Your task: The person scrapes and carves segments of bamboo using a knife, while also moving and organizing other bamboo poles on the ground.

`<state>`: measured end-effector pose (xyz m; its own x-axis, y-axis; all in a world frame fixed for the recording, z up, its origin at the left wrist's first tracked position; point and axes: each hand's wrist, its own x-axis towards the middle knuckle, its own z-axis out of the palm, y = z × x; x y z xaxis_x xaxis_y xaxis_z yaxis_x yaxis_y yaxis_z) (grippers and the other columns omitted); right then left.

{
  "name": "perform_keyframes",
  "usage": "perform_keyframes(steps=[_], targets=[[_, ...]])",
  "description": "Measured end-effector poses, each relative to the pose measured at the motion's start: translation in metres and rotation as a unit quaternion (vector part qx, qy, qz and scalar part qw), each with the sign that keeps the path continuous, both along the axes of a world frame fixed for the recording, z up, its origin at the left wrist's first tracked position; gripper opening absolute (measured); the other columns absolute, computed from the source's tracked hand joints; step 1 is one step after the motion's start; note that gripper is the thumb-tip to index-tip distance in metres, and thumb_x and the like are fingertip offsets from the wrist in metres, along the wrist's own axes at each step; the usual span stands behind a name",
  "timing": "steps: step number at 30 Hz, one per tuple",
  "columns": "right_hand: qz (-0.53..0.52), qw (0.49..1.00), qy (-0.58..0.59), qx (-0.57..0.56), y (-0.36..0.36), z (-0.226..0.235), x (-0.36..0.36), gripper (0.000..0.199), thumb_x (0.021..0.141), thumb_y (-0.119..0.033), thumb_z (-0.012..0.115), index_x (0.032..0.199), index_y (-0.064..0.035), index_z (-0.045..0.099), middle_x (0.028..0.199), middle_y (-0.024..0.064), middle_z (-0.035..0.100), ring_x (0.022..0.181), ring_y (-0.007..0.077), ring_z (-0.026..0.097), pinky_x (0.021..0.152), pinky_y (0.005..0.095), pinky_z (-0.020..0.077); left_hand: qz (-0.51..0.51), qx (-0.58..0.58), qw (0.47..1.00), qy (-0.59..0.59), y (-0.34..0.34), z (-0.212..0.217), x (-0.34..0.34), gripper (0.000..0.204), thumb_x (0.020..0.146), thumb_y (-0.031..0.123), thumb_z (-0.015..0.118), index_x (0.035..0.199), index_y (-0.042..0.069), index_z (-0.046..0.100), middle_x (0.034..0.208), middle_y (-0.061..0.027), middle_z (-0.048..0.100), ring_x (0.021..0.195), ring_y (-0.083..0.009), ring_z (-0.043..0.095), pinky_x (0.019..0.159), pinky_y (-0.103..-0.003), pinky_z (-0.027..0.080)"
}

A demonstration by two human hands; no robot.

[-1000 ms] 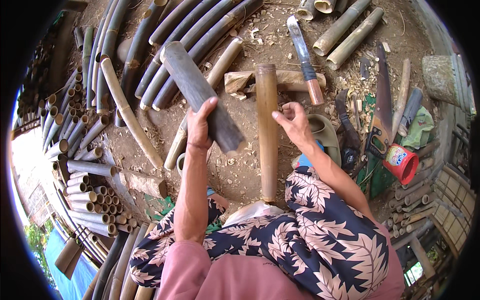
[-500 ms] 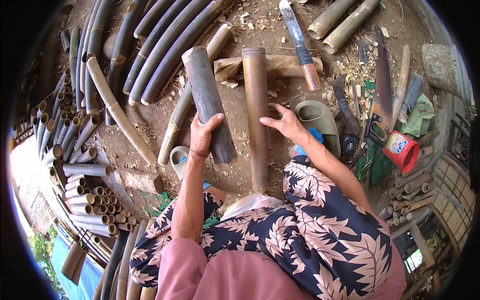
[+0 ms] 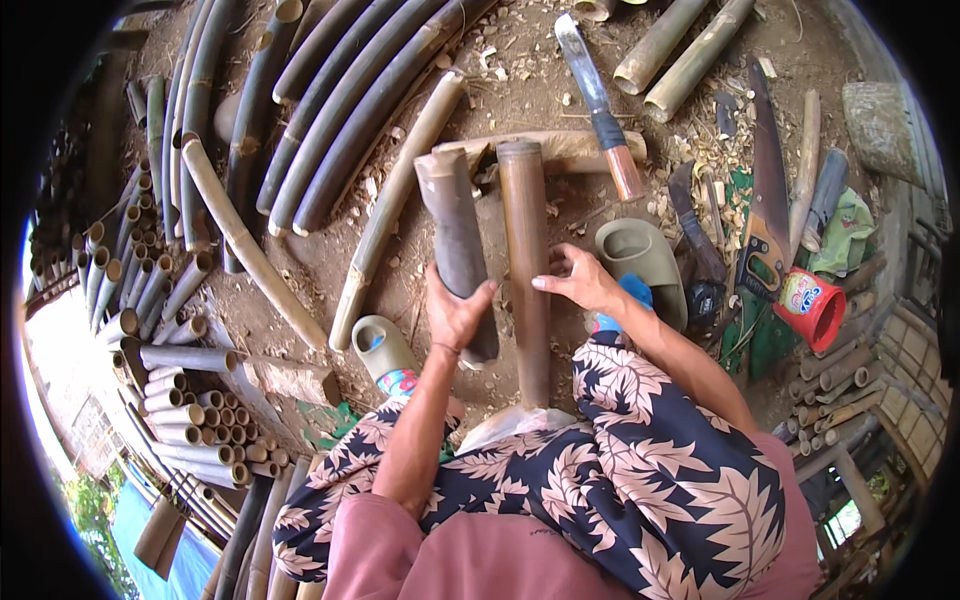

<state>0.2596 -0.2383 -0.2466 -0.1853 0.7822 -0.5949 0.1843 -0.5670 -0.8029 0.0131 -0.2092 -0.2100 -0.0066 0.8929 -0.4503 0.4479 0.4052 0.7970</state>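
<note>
My left hand is wrapped round the lower half of a short, dark, thick wooden piece with a paler top end, tilted slightly. Beside it, to the right, stands a brown, smooth bamboo tube, close to upright; its lower end meets a whitish plastic bag between my legs. My right hand is at the tube's right side, thumb stretched to its edge, the other fingers bent and apart. Whether the thumb presses on the tube is hard to tell. Behind the tube, a pale wooden block lies on the ground.
A large knife leans over the block. On the right lie a handsaw, a smaller hooked blade and a red tub. Long bamboo poles and stacked cut bamboo fill the left. Olive slippers are on my feet.
The dark wooden piece has moved right and down in view, nearer the tube, and turned more upright. The right hand's fingers are more bent. The whole view has shifted a little.
</note>
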Motion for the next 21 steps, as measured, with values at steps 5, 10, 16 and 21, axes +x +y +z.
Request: perform_keyframes(steps=[5, 10, 16, 21], targets=[[-0.112, 0.975, -0.141, 0.13, 0.039, 0.073, 0.021, 0.052, 0.084, -0.019, 0.074, 0.128, 0.0007, 0.056, 0.105, 0.014, 0.067, 0.089, 0.0238, 0.065, 0.081, 0.0382, 0.0537, -0.038, -0.021, 0.992, 0.117, -0.004, -0.006, 0.025, 0.095, 0.064, 0.042, 0.084, 0.133, -0.008, 0.041, 0.126, -0.0265, 0.046, 0.117, -0.0395, 0.049, 0.102, -0.046, 0.041], [-0.163, 0.886, -0.394, 0.18, 0.068, 0.107, 0.102, 0.041, 0.083, -0.015, 0.072, 0.119, -0.0014, 0.058, 0.105, 0.0152, 0.065, 0.097, 0.0311, 0.062, 0.089, 0.0408, 0.0494, -0.052, -0.068, 0.988, 0.132, 0.009, -0.001, 0.019, 0.093, 0.065, 0.044, 0.087, 0.129, -0.007, 0.042, 0.122, -0.0288, 0.052, 0.113, -0.0393, 0.055, 0.098, -0.046, 0.045], [0.051, 0.832, -0.553, 0.016, 0.006, 0.059, 0.164, 0.048, 0.079, -0.014, 0.073, 0.12, -0.0006, 0.053, 0.114, 0.0206, 0.056, 0.108, 0.0407, 0.055, 0.092, 0.047, 0.0465, -0.064, -0.018, 0.996, 0.06, 0.014, -0.006, 0.028, 0.103, 0.064, 0.047, 0.089, 0.135, -0.007, 0.037, 0.122, -0.0286, 0.057, 0.113, -0.0406, 0.058, 0.097, -0.048, 0.046], [0.032, 0.85, -0.522, 0.061, -0.01, 0.041, 0.173, 0.057, 0.075, -0.006, 0.072, 0.127, -0.0035, 0.049, 0.116, 0.0182, 0.053, 0.112, 0.0404, 0.052, 0.093, 0.0467, 0.0454, -0.047, -0.037, 0.996, 0.067, 0.021, 0.009, 0.035, 0.107, 0.064, 0.042, 0.09, 0.142, -0.007, 0.034, 0.128, -0.0265, 0.054, 0.118, -0.0384, 0.056, 0.101, -0.045, 0.044]])
